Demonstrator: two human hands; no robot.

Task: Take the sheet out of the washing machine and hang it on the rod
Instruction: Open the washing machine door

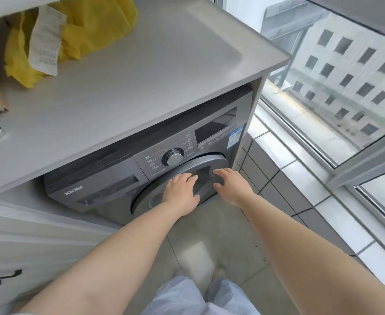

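Pale trousers (200,298) are seen at the bottom edge, above a grey tiled floor (221,235). 2 bare forearms are stretched forward toward the washing machine (109,185).

Left hand (182,192) is laid flat on the round door (187,176), fingers straight and spread, nothing grasped. Right hand (231,185) is held at the door's right edge, fingers extended and relaxed, nothing grasped; contact with the door can't be confirmed.

Machine is dark grey, front-loading, recessed under a grey counter (123,83). Door appears closed; porthole is dark. The sheet isn't visible, so its location can't be told. A chrome dial (174,159) is set just above the door, a dark display panel (216,128) to its right, a detergent drawer (109,189) to its left.

On the counter, far left, a yellow plastic bag (89,30) is lying with a long paper receipt (46,42) draped over it.

A window (346,87) is at right, a grey multi-storey building seen through it.
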